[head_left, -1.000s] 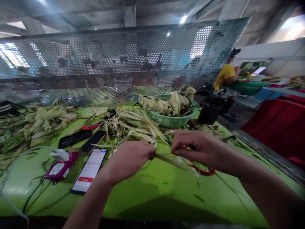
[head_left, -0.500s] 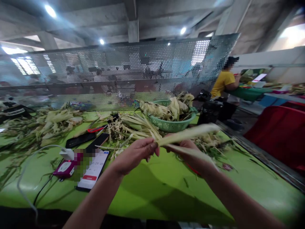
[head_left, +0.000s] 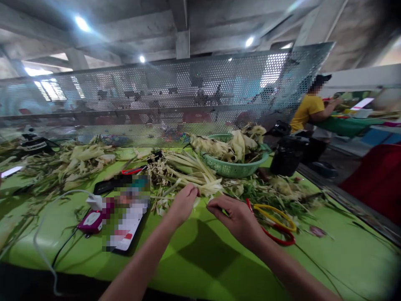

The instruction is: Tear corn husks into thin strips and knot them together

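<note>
In the head view my left hand [head_left: 184, 204] has its fingers pressed together, with a small pale scrap showing at the tips. My right hand [head_left: 234, 215] is a little to the right, thumb and fingers pinched. Whatever it holds, if anything, is hidden or too small to name. Just beyond both hands lies a bundle of long pale husk strips [head_left: 200, 170] on the green table. Close by the right wrist, a tool with yellow and red loop handles [head_left: 283, 221] rests on the tabletop.
A green basket [head_left: 233, 169] of dried husks stands behind the strips. Leafy heaps lie left [head_left: 81, 161] and right [head_left: 291, 188]. A phone [head_left: 131, 228], a purple power box [head_left: 90, 221] and its cable are at left. A person in yellow [head_left: 307, 113] sits beyond a black container [head_left: 288, 154].
The long pale strip that both hands held is out of them. My hands have come slightly lower and apart, uncovering the yellow-and-red handles. The view has shifted a little left.
</note>
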A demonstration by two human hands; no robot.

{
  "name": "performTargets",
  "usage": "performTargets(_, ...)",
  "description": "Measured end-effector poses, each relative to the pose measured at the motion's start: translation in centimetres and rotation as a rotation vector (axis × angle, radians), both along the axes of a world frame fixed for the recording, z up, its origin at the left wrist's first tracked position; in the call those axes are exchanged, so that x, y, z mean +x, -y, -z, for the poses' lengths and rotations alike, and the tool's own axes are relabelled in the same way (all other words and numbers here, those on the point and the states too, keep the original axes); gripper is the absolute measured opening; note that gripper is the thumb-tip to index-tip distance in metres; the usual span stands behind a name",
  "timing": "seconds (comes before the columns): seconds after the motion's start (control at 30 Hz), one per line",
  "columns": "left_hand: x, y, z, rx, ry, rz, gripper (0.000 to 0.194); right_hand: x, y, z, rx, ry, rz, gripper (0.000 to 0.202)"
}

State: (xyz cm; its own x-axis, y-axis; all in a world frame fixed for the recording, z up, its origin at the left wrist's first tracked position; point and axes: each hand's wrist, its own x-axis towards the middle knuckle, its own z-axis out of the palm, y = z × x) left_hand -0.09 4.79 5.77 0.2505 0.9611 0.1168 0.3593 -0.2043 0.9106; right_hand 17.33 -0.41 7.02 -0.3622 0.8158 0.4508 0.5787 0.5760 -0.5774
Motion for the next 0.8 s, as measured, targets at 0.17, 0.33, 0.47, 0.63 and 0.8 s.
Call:
performTargets(0.17,0.2,0.4,0.4,0.159,-0.275,-0.002,0.020,0.0,0.3,0.1,0.060,0.086,-0.079,0.019)
performTargets(0.33,-0.3,1.5,0.1,0.371,-0.437,0.168,0.027,1.1,0.1,-1.3,0.112,0.055,-0.117,0.017)
performTargets(0.47,-1.0,2.9,-1.2,0.274,-0.288,0.434,0.022,2.3,-1.2,-3.0,0.093,-0.063,-0.011,0.013)
performTargets(0.63,-1.1,4.3,-2.7,-0.026,0.182,0.466,0.025,2.0,-2.9,-2.0,-0.169,-0.326,0.050,0.018)
performTargets(0.8,-0.8,3.0,-2.5,-0.035,0.321,0.089,0.027,-0.3,-1.9,0.0,-0.379,-0.488,-0.016,0.025)
